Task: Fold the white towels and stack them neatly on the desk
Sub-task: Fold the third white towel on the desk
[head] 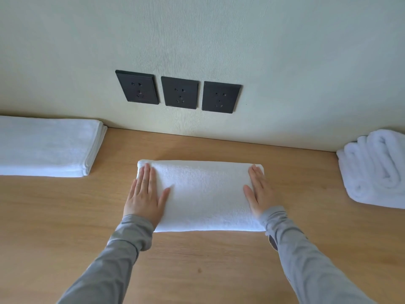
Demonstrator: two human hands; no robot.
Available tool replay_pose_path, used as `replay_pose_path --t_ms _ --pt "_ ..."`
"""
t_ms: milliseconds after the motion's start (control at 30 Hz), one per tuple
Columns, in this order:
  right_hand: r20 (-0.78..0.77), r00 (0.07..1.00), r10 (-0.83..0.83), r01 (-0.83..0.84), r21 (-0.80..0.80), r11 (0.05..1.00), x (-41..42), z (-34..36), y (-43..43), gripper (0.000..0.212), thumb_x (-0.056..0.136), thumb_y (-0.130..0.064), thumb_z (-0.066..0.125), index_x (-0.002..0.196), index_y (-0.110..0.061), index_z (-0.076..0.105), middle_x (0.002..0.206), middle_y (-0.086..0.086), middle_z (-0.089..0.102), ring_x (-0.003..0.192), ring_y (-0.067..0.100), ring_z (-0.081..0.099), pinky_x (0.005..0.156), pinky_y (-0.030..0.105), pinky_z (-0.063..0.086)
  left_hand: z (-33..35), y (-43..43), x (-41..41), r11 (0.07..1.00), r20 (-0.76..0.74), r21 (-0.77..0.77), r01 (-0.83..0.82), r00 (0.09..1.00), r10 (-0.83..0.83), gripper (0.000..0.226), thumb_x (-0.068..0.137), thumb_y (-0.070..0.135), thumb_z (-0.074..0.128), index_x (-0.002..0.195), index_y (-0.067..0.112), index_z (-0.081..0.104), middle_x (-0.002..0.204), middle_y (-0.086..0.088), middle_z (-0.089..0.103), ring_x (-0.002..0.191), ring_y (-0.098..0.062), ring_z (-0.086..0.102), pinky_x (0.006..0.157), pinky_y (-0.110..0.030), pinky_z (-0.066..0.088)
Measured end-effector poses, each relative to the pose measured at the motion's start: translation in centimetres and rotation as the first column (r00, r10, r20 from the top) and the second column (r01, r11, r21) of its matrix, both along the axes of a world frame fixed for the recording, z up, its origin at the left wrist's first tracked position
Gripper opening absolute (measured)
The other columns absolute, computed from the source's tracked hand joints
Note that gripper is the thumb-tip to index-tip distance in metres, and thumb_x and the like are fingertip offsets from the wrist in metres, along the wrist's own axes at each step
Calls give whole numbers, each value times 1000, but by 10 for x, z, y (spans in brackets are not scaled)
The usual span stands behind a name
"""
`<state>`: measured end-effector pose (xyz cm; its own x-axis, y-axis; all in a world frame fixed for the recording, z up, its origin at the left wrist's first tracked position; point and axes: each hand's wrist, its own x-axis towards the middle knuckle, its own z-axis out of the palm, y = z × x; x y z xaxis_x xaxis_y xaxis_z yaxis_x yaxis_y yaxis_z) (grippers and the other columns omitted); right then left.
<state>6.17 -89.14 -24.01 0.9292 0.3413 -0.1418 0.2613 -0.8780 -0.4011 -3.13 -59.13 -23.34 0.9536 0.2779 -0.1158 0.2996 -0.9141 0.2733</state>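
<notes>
Sleeves (122, 249) in grey reach over wooden desk (197, 270) to a folded white towel (203, 194) at frame centre.
Left hand (143, 194) and right hand (259, 191) lie flat on its short ends, fingers straight, gripping nothing. Open desk flanks it; flat towel stack (48, 145) far left, soft rumpled pile (377, 167) far right, three black sockets (179, 93) above.

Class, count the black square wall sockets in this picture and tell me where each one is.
3, in a row on the pale wall above the wooden desk: left black square socket, middle socket, right socket. None seems hidden.
</notes>
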Motion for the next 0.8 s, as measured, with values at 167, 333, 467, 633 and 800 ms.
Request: replay_pose_path --t_ms 167,333,467,633,800 --pt "-3 1000 3 -3 -53 999 -2 11 3 57 100 -36 27 149 -12 9 158 -1 2 145 11 -2 119 31 3 8 3 1 998 -76 -61 0 997 -4 80 89 62 7 147 10 -13 156 -2 -17 143 -11 -15 118 -29 -5" --pt "-91 908 -408 409 398 821 -46 21 -7 59 93 -27 52 143 -9 29 148 6 33 137 20 29 112 31 22 35 8 -27 827 109 -507 -244 933 342 65 93 30 52 148 14 22 155 -5 20 143 -21 17 117 -37 16" --pt "-471 573 -670 807 467 362 -91 14 -17 69 86 -42 62 140 -11 31 140 9 42 124 22 44 101 34 35 29 -1 -66 503 -112 -608 -615 693 712 62 84 27 67 132 -2 42 131 -22 47 121 -34 43 107 -49 32" --pt "-822 296 -487 934 356 -33 -119 8 -7 72 84 -29 62 141 -2 28 134 18 47 108 26 55 95 40 46 20 -37 -90 -191 -572 -754 -629 484 662 23 81 24 72 85 8 57 79 -9 59 79 -26 55 75 -38 46" --pt "-956 202 -212 919 260 -297 -111 18 32 72 71 -37 72 130 -3 47 123 14 57 113 25 56 94 40 48 23 -67 -69 -624 -757 -645 -440 480 444 81 69 35 75 136 6 40 138 -16 45 130 -30 43 110 -39 34"
